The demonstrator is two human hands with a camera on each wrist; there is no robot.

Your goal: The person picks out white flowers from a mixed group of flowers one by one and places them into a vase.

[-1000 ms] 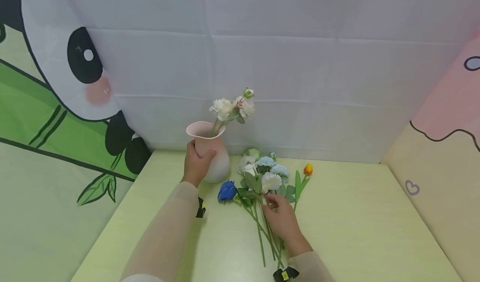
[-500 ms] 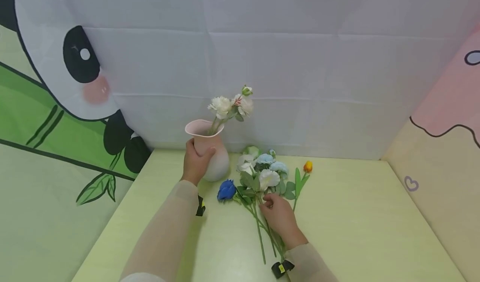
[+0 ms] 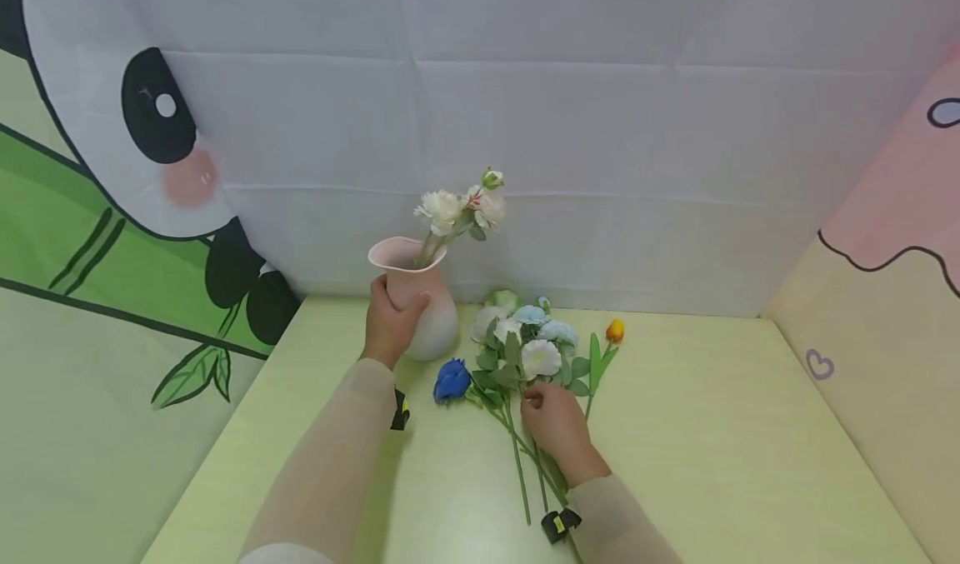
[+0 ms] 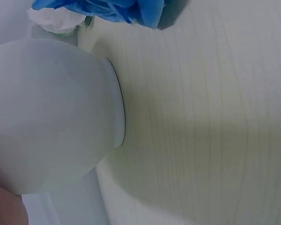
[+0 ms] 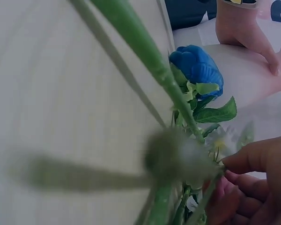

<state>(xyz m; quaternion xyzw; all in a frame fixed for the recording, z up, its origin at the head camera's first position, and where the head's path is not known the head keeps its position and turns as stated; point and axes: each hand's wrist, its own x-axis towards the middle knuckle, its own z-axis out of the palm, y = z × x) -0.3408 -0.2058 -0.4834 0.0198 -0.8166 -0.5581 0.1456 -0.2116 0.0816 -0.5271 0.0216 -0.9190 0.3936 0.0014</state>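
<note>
My left hand (image 3: 392, 324) grips the side of a pink-to-white vase (image 3: 437, 322) with a wavy rim. White flowers (image 3: 442, 211) stand in it and lean right. In the left wrist view the vase's base (image 4: 116, 105) is close over the table. To the right, my right hand (image 3: 561, 427) pinches the green stem of a white flower (image 3: 541, 359) just below its bloom, among a bunch lying on the table. Thumb and fingers (image 5: 253, 157) meet on that stem in the right wrist view. A blue flower (image 3: 452, 381) lies between vase and bunch.
Pale blue flowers (image 3: 557, 332) and more white blooms (image 3: 486, 324) lie at the bunch's far end, their stems (image 3: 519, 472) crossing toward the front. An orange tulip (image 3: 615, 331) lies to the right on the light table (image 3: 720, 431). A pale cloth wall (image 3: 600, 131) rises behind.
The white flower at my right hand has turned and its leaves have shifted. My right hand has edged slightly up and left. My left hand keeps its grip on the vase.
</note>
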